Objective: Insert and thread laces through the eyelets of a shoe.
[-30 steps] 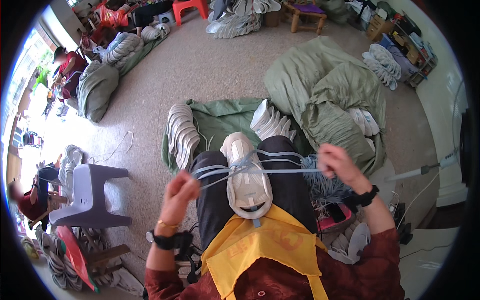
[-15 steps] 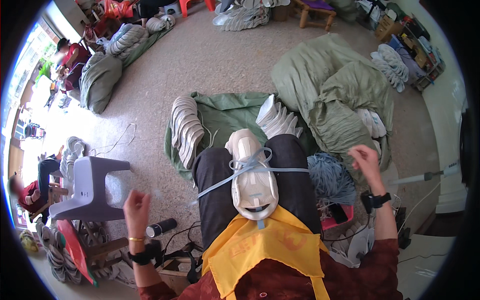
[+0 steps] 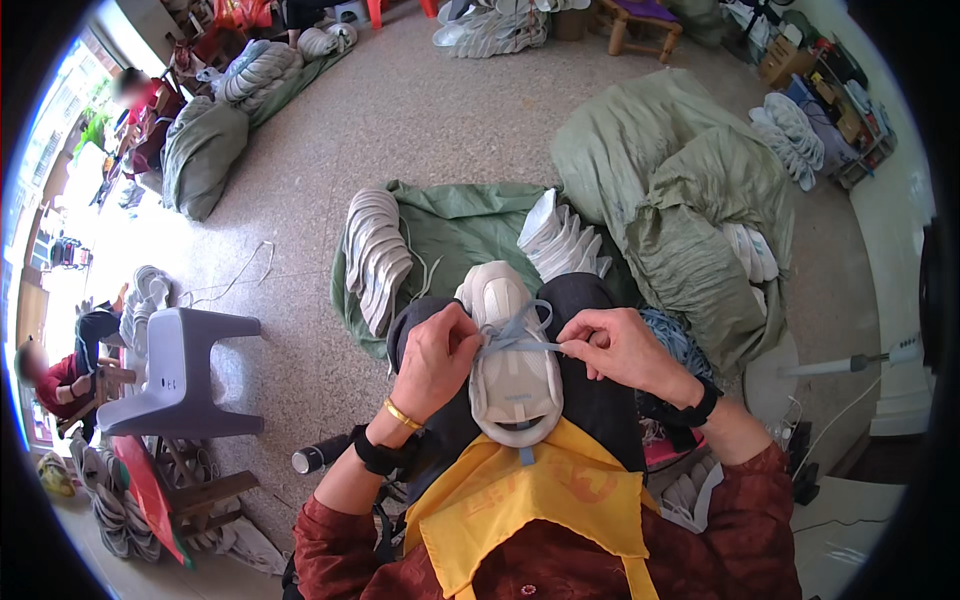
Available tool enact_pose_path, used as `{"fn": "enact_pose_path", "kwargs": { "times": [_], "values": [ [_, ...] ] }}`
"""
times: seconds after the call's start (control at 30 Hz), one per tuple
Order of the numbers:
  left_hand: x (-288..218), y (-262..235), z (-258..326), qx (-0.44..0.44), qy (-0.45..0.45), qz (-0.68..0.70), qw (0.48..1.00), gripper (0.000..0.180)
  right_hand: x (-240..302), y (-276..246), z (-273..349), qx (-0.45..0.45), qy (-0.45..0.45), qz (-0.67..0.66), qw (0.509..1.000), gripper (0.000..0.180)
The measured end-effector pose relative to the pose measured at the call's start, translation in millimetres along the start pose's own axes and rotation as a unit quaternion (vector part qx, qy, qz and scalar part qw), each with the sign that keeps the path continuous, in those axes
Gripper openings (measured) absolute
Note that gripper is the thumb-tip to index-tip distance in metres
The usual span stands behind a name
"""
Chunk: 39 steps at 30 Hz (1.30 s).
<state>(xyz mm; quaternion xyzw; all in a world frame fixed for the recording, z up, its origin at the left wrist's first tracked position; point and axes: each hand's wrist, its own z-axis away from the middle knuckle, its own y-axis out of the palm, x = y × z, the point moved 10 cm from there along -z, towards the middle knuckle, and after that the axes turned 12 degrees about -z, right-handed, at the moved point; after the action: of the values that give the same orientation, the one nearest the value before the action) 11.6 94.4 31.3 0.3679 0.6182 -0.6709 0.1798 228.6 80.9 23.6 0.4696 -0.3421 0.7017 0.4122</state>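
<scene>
A pale sneaker [image 3: 515, 390] lies on the person's dark-trousered lap, toe pointing away, its heel against a yellow apron [image 3: 530, 490]. The left hand [image 3: 432, 362] and right hand [image 3: 625, 350] flank it, the fingers of each pinching light-blue laces [image 3: 518, 328] that cross in loops over the tongue.

Just past the knees, two rows of nested pale shoe uppers, one left [image 3: 375, 255] and one right [image 3: 560, 235], rest on a green cloth [image 3: 465, 215]. A bulky olive sack [image 3: 620, 140] slumps beyond the right knee; a bundle of blue laces [image 3: 680, 335] sits nearer, partly covered by the right hand and forearm. The left forearm partly hides a dark flask [image 3: 318, 457].

Left stands a grey-purple plastic chair [image 3: 178, 375] on the speckled floor [image 3: 430, 110]. Two other people sit toward the bright left side; a bamboo stool [image 3: 640, 32] stands at the far end.
</scene>
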Motion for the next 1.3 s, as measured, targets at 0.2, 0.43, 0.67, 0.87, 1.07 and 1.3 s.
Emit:
{"fn": "enact_pose_path", "kwargs": {
  "times": [0.2,0.43,0.67,0.87,1.07,1.3],
  "values": [
    [11.5,26.1,-2.4,0.125,-0.05,0.277,0.952,0.011,3.6,6.1,-0.9,-0.007,-0.027,-0.009,1.0,0.014],
    [10.3,35.8,-5.4,0.203,-0.03,0.233,0.951,0.015,-1.3,8.2,2.6,0.02,-0.035,-0.033,0.999,0.015],
    [13.7,33.7,-2.2,0.124,-0.028,0.219,0.968,0.018,-7.4,-26.6,50.2,0.073,-0.007,0.033,0.997,0.011],
    [5.0,22.5,2.1,0.033,-0.006,0.159,0.987,0.019,13.9,-33.9,29.9,-0.05,-0.042,0.032,0.997,0.003],
    [-1.6,10.7,11.1,0.008,-0.037,0.105,0.994,0.019,82.6,32.8,-9.7,-0.005,-0.338,0.208,0.918,0.021],
    [5.0,9.7,14.4,-0.008,-0.059,0.134,0.989,0.019,73.0,64.3,-0.8,0.091,-0.352,0.364,0.857,0.011]
  ]
}}
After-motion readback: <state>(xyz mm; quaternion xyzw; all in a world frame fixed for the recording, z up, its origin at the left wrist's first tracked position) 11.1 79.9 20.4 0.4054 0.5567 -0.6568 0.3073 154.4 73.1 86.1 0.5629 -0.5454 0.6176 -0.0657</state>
